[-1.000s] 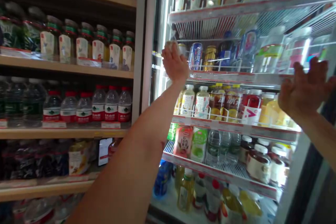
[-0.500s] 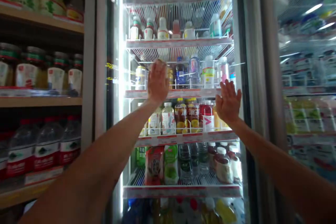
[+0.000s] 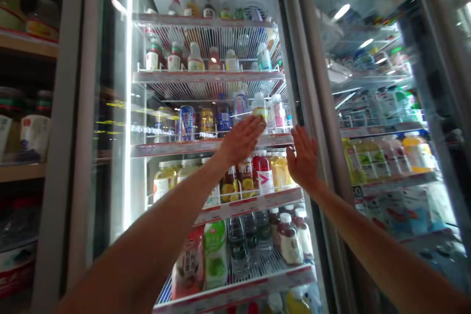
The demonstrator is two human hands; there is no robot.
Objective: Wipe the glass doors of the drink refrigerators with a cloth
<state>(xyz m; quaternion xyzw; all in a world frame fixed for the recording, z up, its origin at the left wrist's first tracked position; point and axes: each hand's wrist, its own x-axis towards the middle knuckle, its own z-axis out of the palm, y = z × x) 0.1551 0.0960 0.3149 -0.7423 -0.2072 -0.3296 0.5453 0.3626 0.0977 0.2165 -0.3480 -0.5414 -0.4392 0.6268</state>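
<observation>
Both my arms stretch out toward a lit, glass-fronted drinks cooler. My left hand (image 3: 243,141) is open and holds nothing, its fingers pointing right across the middle shelf. My right hand (image 3: 303,156) is raised, palm forward with fingers out, beside the metal door frame (image 3: 319,83). Whether either palm touches the glass I cannot tell. Behind my hands stand a red bottle with a white label (image 3: 263,172), dark iced-tea bottles (image 3: 230,184) and a pink-labelled bottle (image 3: 278,112). A blue can (image 3: 186,122) is to the left on the middle shelf.
Lower down are a green carton (image 3: 215,255), a red pack (image 3: 188,265), clear bottles (image 3: 237,245) and brown bottles with white caps (image 3: 289,240). A second cooler (image 3: 386,132) stands on the right. On the left, a wooden shelf (image 3: 24,171) carries jars (image 3: 35,127).
The view has turned to the right, bringing more of the second cooler into sight. My left hand has come down and across, closer to my right hand, with its fingers now tilted right.
</observation>
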